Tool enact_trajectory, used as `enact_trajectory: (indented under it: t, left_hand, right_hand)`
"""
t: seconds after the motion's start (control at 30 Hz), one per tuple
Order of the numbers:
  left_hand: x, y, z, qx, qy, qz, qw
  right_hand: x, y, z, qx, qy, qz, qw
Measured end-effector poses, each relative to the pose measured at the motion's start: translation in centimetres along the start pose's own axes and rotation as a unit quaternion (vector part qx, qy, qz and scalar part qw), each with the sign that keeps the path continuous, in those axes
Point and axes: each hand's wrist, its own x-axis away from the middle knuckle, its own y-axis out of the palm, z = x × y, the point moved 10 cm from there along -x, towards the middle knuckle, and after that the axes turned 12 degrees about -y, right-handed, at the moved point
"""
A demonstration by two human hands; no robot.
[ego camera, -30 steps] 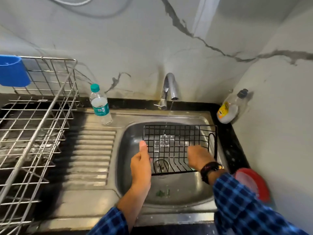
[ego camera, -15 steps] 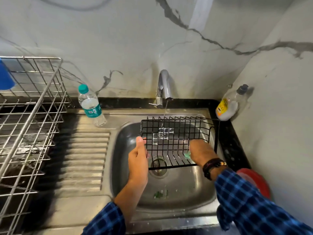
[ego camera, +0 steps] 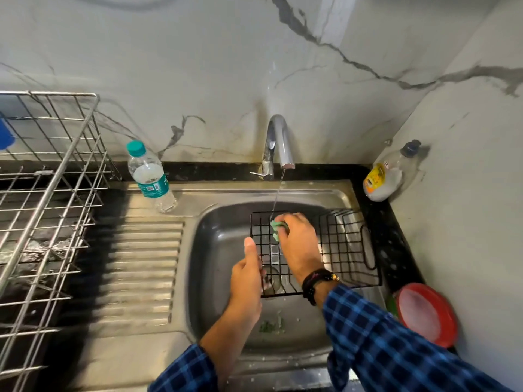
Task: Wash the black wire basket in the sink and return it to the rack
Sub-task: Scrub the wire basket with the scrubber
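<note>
Over the steel sink bowl (ego camera: 215, 267), the left hand (ego camera: 246, 281) is closed on the near-left edge of the black wire basket (ego camera: 339, 250), thumb extended upward along the wire rim. The right hand (ego camera: 297, 244) lies inside the basket, fingers curled around a green scrub pad (ego camera: 275, 229) and pressing it against the basket's grid near the far-left corner. A dark beaded band (ego camera: 317, 281) sits on the right wrist; both forearms wear blue checked sleeves (ego camera: 382, 335).

The basket is held above the bowl and tilted, its right end close to the bowl's right wall. A thin stream of water (ego camera: 278, 193) falls from the chrome tap (ego camera: 278, 142) and lands at the basket's far-left edge, just beside the scrub pad. The drain shows partly through the grid below the hands. Green scraps (ego camera: 271, 325) lie on the bowl floor near the front wall.

Left of the bowl is the ribbed draining board (ego camera: 141, 267). A clear water bottle (ego camera: 148, 176) with a teal cap stands upright at its rear corner. Further left, a steel wire rack (ego camera: 48, 193) stands on the counter, with a blue item (ego camera: 5, 135) at its far-left edge. In the rear right corner, a soap bottle (ego camera: 387, 176) with a yellow label leans against the wall. A red round lid (ego camera: 427, 314) lies on the dark counter (ego camera: 396, 244) at right, near the right sleeve.
</note>
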Motion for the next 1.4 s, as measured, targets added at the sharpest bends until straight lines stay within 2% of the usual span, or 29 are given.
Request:
enact_trajectory:
  t: [0.1,0.17,0.27,0.37,0.43,0.5,0.6,0.67,0.73,0.87,0.93,1.07,1.23,1.3,1.4]
  left_hand:
    - [-0.5,1.2,-0.5,-0.023,-0.02,-0.051,0.998]
    - [-0.3,1.6,-0.1,-0.037,-0.009,-0.058,0.998]
    - [-0.2,0.8,0.8,-0.016,0.012,-0.026,0.999]
    - [-0.8,0.1,1.4,-0.012,0.03,-0.013,0.999]
    - [-1.1,0.0,1.2,0.003,0.019,-0.012,1.0]
    - [-1.0,0.1,1.0,0.009,0.011,-0.014,1.0]
    - [-0.7,0.1,1.5,0.025,0.014,-0.021,0.999]
    - [-0.5,0.2,1.7,0.033,0.006,-0.027,0.999]
    - [-0.5,0.3,1.9,0.035,0.006,-0.03,0.999]
    - [-0.7,-0.6,1.9,0.06,0.004,-0.002,0.998]
    - [-1.0,-0.9,1.9,0.069,0.005,0.002,0.998]
    - [-0.4,-0.4,2.9,0.047,0.033,0.012,0.998]
    - [-0.6,-0.7,2.8,0.046,0.039,0.028,0.998]
    - [-0.4,-0.5,2.6,0.031,0.044,0.029,0.998]
    - [0.0,0.8,2.3,-0.029,0.054,0.029,0.998]
  right_hand:
    - [0.9,1.4,0.2,-0.084,0.059,0.04,0.994]
    - [0.6,2.4,-0.3,-0.099,0.065,0.013,0.993]
    - [0.6,3.9,-0.7,-0.014,0.041,-0.112,0.993]
    - [3.0,6.5,-0.8,0.077,0.0,-0.294,0.953]
    - [3.9,6.9,-0.9,0.115,-0.008,-0.353,0.928]
    - [2.9,6.0,-1.5,0.146,-0.026,-0.327,0.933]
    - [-0.7,2.8,-2.6,0.17,-0.047,-0.166,0.97]
    - [-2.2,1.2,-3.5,0.16,-0.072,-0.081,0.981]
    - [-2.5,1.7,-4.4,0.162,-0.106,-0.091,0.977]
    - [0.4,4.9,-3.7,0.214,-0.128,-0.244,0.937]
    - [1.4,4.7,-2.1,0.221,-0.123,-0.269,0.929]
    - [-0.1,1.0,-0.7,0.24,-0.084,-0.197,0.947]
    - [-1.9,-5.3,2.4,0.228,0.042,-0.018,0.973]
    - [-1.9,-4.5,1.9,0.193,0.055,-0.004,0.98]
    - [-2.2,0.0,-2.1,0.159,-0.023,-0.045,0.986]
